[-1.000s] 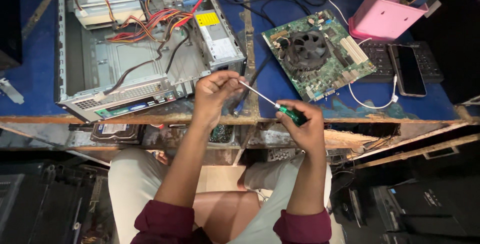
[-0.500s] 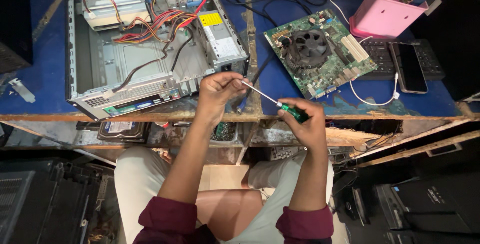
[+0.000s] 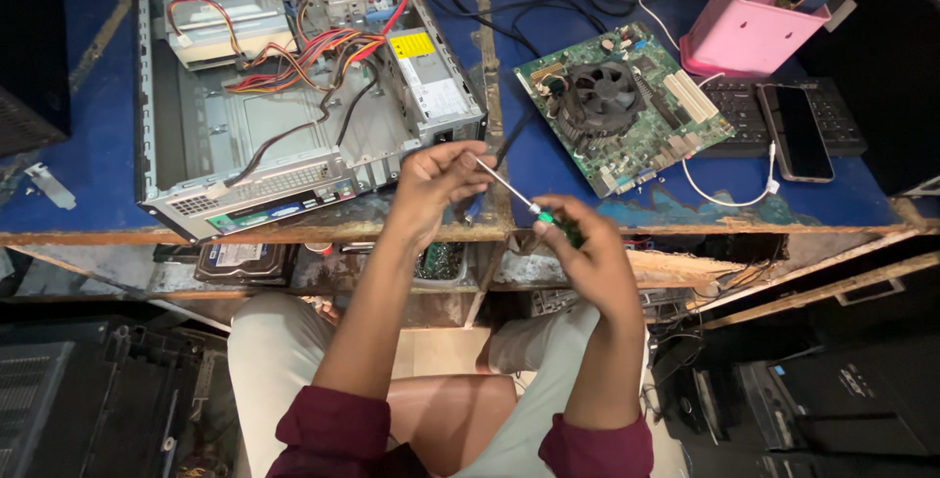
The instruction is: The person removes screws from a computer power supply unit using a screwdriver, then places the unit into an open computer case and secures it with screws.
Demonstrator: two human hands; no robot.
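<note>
I see the blue counter [image 3: 88, 174] carrying an open computer case [image 3: 294, 96], laid on its side so its interior faces up and its wiring is reachable. To its right the motherboard [image 3: 622, 111] lies flat, fan upward, apart from the case. A pink box [image 3: 749, 37], keyboard [image 3: 754, 120] and phone [image 3: 798, 130] sit near the far right edge, out of the way. At the counter's front edge, my right hand [image 3: 587, 253] closes its grip on the green handle of the screwdriver [image 3: 534, 209], while my left hand [image 3: 436, 179] pinches the shaft tip, steadying it between both hands.
</note>
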